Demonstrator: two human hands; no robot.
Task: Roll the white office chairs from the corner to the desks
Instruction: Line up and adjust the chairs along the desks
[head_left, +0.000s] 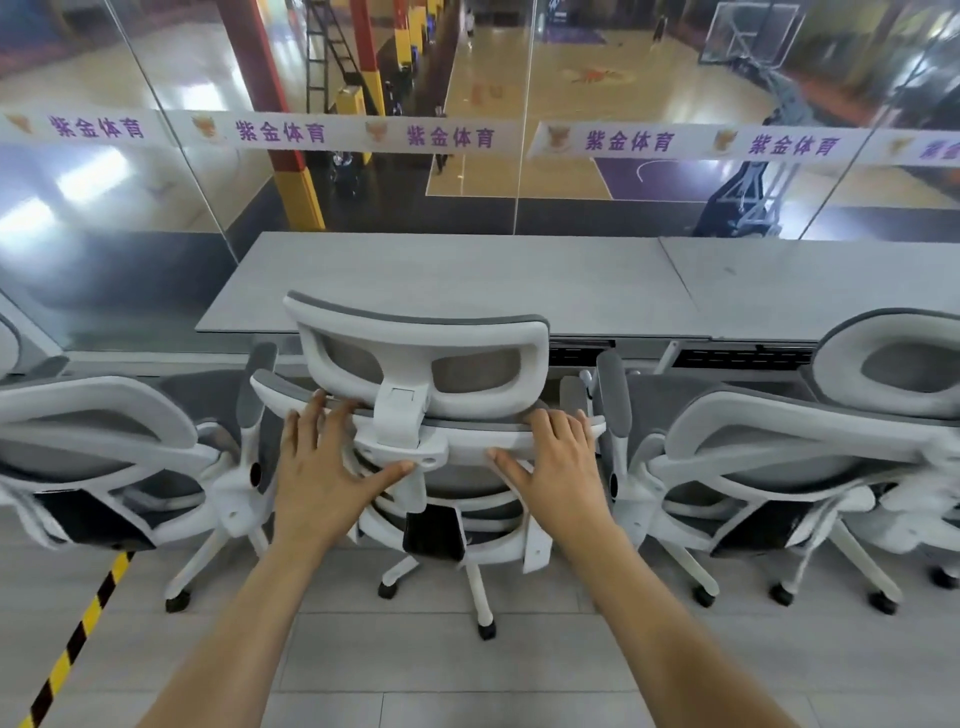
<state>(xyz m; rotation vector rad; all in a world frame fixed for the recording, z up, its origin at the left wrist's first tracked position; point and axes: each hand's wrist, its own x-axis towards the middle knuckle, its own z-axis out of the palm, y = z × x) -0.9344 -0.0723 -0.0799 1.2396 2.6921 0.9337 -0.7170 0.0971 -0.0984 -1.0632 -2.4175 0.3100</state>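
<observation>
The fingers (311, 415) of my left hand (322, 467) lie fairly straight on the top rail of the middle chair (467, 441). The tips reach over its grey upper edge, and the thumb is stretched out to the right, under the bracket of the headrest (415, 332). They press on the rail rather than close round it. The fingers (556, 423) of my right hand (561, 467) are bent over the same rail on the other side of the bracket. That thumb is spread to the left along the white rear frame, so this hand grasps the chair back. Both forearms reach straight ahead from the bottom of the view.

The middle chair stands on its castors on the grey floor (467, 675) with its back toward me. Its headrest is just in front of the near edge of the desk (467, 280). A left chair (104, 415) and a right chair (779, 431), also white with grey mesh, stand close on either side, their armrests just beside those of the middle one. A second desk (805, 280) adjoins the first on the right.

Yellow-and-black striped tape (78, 634) runs across the floor at lower left. Behind the desks rises a glass wall (156, 182) with a white banner strip (447, 137) bearing purple characters. A basketball court (571, 78) lies below it.
</observation>
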